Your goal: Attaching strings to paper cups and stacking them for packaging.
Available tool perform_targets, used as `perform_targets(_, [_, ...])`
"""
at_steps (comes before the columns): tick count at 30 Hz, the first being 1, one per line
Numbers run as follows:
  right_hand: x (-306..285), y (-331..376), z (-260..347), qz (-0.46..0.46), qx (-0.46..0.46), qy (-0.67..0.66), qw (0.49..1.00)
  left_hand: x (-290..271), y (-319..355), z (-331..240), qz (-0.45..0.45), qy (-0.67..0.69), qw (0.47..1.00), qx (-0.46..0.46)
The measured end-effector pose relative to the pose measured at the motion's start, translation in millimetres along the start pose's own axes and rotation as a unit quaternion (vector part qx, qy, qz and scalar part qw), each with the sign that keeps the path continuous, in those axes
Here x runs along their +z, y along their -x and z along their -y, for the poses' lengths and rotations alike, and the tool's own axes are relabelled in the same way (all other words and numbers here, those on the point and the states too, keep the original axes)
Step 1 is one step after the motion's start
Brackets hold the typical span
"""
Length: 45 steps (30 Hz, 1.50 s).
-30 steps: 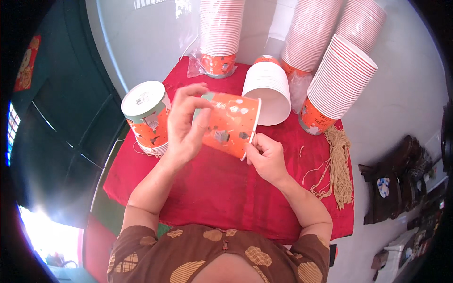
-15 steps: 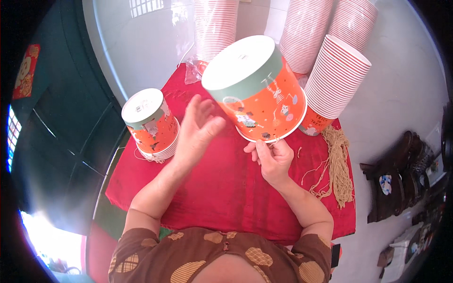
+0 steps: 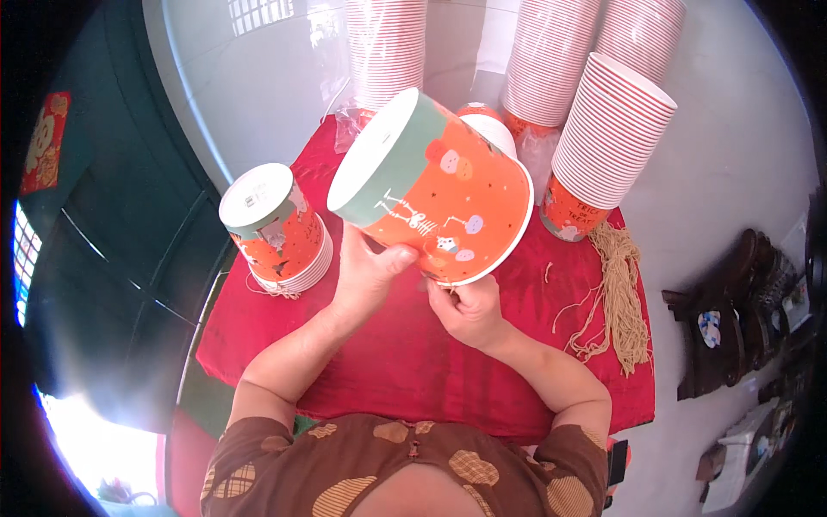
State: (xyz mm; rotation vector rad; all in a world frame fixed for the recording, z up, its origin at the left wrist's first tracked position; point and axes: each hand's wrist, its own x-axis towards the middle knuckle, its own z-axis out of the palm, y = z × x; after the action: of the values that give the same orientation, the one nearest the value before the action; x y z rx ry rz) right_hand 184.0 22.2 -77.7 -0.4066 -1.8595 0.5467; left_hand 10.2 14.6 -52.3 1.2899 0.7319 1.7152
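A large orange paper bucket (image 3: 448,194) with a green band and white base is held tilted above the table, its base toward the upper left. My left hand (image 3: 362,280) supports its lower left side, thumb along the wall and fingers hidden behind it. At the white rim, my right hand (image 3: 469,312) is closed in a pinch. A bit of tan string seems to show by those fingertips, though it is too small to be sure. Left of my hands, a short stack of similar buckets (image 3: 280,226) stands upside down, with string around its lowest rims.
A red cloth (image 3: 388,370) covers the table. At the right edge hangs a bundle of tan strings (image 3: 622,302). Behind it leans a tall stack of nested buckets (image 3: 613,129). Plastic-wrapped stacks (image 3: 386,52) stand at the back. Dark wooden furniture (image 3: 728,319) is off to the right.
My left hand has moved from beside the bucket onto its lower side. The bucket has turned and tilted further left, and my right hand has shifted slightly left and down with the rim.
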Motion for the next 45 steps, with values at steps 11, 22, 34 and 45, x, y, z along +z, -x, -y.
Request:
perform_targets(11, [8.9,4.2,-6.0,0.0,-0.039,0.082,0.996,3.5,-14.4,-28.6,-0.095,0.03,0.994,0.045])
perform_targets(22, [8.1,1.6,-2.4,-0.006,-0.052,0.103,0.993,1.2,-11.2,-32.1,-0.092,0.021,0.995,0.045])
perform_targets(34, [-7.9,-11.0,34.6,0.026,-0.079,0.104,0.991,-38.8,-29.2,-51.2,-0.073,0.206,0.976,0.012])
perform_targets(45, [-38.7,-29.1,19.4,-0.142,-0.003,0.083,0.986,-56.0,-10.8,-55.8,-0.082,0.291,0.952,-0.038])
